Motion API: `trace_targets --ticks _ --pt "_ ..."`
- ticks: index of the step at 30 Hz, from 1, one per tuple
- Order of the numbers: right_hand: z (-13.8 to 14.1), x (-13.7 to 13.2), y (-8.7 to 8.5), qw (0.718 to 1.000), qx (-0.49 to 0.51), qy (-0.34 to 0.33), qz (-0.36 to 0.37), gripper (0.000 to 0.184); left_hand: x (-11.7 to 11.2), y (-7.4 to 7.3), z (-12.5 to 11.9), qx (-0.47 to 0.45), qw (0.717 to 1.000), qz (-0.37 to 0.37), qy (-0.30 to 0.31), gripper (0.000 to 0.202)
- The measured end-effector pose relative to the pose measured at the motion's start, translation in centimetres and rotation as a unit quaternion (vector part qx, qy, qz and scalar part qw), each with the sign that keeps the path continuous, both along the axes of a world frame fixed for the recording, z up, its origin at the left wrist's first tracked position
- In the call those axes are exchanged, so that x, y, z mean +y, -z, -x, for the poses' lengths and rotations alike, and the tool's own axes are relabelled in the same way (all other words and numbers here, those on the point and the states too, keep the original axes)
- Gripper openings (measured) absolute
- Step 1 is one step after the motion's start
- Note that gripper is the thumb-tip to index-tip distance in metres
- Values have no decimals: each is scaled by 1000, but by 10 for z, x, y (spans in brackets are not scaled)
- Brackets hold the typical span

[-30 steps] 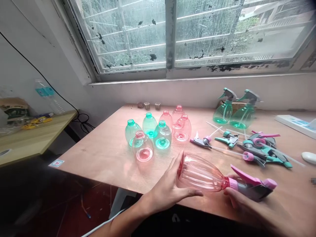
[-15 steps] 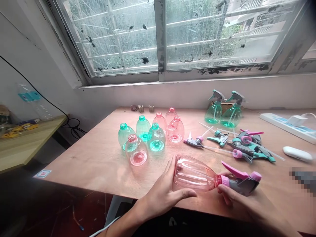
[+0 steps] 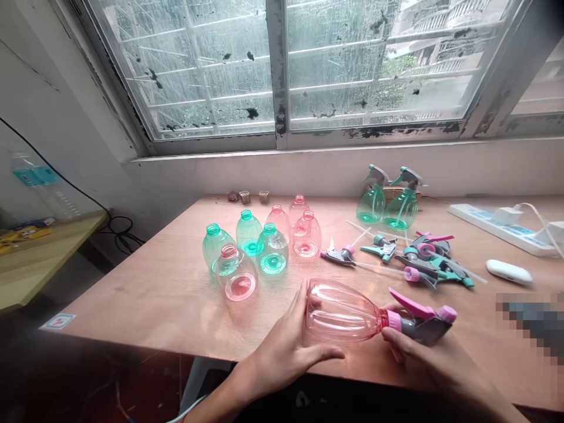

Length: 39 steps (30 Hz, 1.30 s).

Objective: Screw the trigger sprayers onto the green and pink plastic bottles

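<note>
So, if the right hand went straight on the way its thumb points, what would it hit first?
Probably the wide body of the pink bottle whose neck end the right hand holds, though depth is hard to judge from one view.

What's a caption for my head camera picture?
Pink spray bottle held sideways, left hand at its base, right hand at its neck.

Right hand [image 3: 434, 355] — partly hidden, dark object [image 3: 535, 323] — pixelated

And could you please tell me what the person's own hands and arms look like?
The left hand and right hand wear no gloves or visible rings. The left forearm and right forearm show no sleeve or watch in view. A pale cable runs beside the left forearm.
</note>
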State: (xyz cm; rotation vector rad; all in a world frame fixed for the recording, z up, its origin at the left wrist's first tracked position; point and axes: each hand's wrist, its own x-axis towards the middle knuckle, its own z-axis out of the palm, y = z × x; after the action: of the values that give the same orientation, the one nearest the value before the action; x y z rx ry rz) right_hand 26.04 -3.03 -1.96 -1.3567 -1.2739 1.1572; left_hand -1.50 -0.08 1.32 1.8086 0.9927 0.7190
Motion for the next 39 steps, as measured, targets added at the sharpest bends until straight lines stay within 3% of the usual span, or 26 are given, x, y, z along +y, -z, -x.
trace_targets --ticks 7,15,28,39 --pt "-6 1 0 999 -5 -52 6 45 1 3 2 -20 1000 -5 -12 99" --pt "-4 1 -2 999 5 -31 5 39 -1 -1 0 12 999 21 -21 108" --pt "-3 2 -4 999 25 -27 -4 36 3 -4 1 -15 1000 16 -5 91" --pt "-3 3 -4 992 126 10 1 44 -2 2 3 -2 1000 -23 2 92"
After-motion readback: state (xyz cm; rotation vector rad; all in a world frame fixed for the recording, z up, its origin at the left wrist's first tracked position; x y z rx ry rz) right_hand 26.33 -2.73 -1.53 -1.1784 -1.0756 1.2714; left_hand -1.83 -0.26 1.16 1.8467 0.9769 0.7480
